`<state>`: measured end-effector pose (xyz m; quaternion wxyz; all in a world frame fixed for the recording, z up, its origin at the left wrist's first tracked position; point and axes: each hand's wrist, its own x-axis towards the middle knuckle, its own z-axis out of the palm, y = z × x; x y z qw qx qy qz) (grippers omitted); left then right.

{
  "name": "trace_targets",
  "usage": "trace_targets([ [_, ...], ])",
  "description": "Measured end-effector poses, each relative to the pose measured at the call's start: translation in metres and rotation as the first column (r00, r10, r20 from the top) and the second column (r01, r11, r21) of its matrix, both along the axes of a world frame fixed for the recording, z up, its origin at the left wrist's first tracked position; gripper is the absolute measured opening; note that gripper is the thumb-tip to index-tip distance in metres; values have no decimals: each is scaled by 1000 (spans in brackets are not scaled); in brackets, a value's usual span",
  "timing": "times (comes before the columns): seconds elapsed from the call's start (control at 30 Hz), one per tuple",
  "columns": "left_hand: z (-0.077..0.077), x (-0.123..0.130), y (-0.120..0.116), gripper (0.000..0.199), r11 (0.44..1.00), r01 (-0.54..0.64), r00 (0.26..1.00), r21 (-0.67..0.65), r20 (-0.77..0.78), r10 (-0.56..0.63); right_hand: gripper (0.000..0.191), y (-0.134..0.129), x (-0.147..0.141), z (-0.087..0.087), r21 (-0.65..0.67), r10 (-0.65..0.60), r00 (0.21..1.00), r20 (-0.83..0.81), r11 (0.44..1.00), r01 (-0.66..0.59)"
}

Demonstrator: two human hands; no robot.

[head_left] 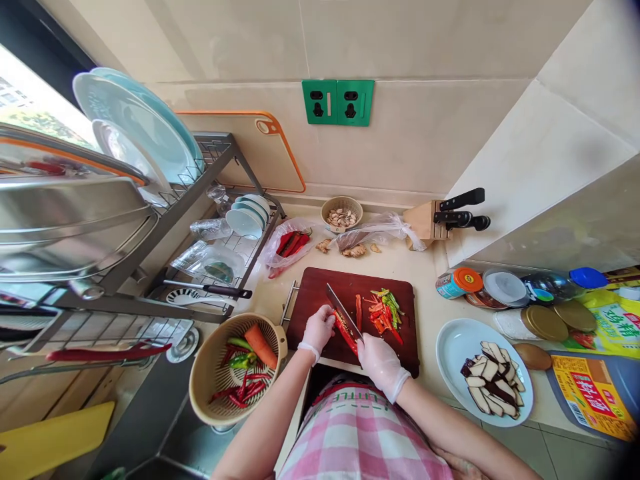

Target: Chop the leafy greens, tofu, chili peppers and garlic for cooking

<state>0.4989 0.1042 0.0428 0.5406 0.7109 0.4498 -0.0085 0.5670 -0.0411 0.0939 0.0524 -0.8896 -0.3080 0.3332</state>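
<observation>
My gloved right hand (383,365) is closed round a kitchen knife (342,308), its blade slanting up and left over the dark red cutting board (310,293). Along the blade lies a split red chili pepper (346,337) with pale seeds showing. The fingers of my gloved left hand (319,331) pinch its upper end. A narrow red pepper strip (359,312) lies just right of the blade. Farther right on the board is a loose pile of cut red and green pepper strips (385,312).
Left of the board, a colander (196,380) holds a carrot and peppers above the sink. A plate of sliced eggplant (495,380), jars and bottles stand at right. Behind are bagged red peppers (293,243), ginger (355,251), a garlic bowl (330,225) and a knife block (419,220).
</observation>
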Motion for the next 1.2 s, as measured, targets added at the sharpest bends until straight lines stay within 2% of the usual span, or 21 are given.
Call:
trace_targets([
  [0.17, 4, -18, 5, 11, 968, 120, 987, 221, -135, -91, 32, -2, 1, -4, 30, 1, 1000, 30, 1000, -2],
  [0.3, 7, -14, 10, 19, 930, 125, 992, 346, -72, -106, 31, -1, 4, -2, 44, 12, 1000, 18, 999, -13],
  [0.4, 2, 0, 11, 11, 959, 81, 996, 273, -50, -70, 30, 1, 4, 0, 45, 12, 1000, 7, 999, -13],
  [0.5, -4, 7, 8, 5, 997, -38, 999, 63, -1, 38, 31, 4, 4, 1, 52, 10, 1000, -7, 999, -10],
  [0.57, -6, 4, 5, 5, 993, -107, 994, -56, 31, 109, 33, 8, 7, -1, 61, 6, 1000, -12, 998, -6],
  [0.63, -6, -2, 4, 5, 983, -142, 988, -117, 36, 147, 34, 11, 13, -4, 74, 6, 1000, -17, 997, -5],
  [0.8, -5, -12, 1, 12, 958, -202, 974, -204, 58, 217, 35, 5, 29, -8, 96, 11, 999, -41, 995, -7],
  [0.93, -9, -3, -5, 12, 942, -228, 960, -244, 108, 260, 32, -12, 32, 1, 111, 38, 999, 6, 993, -38],
  [1.07, -12, 2, -11, 13, 938, -233, 946, -255, 166, 280, 31, -26, 32, 11, 104, 110, 993, 34, 988, -113],
  [1.2, -15, 0, -12, 12, 941, -246, 941, -230, 177, 290, 29, -28, 31, 12, 71, 129, 992, 2, 989, -128],
])
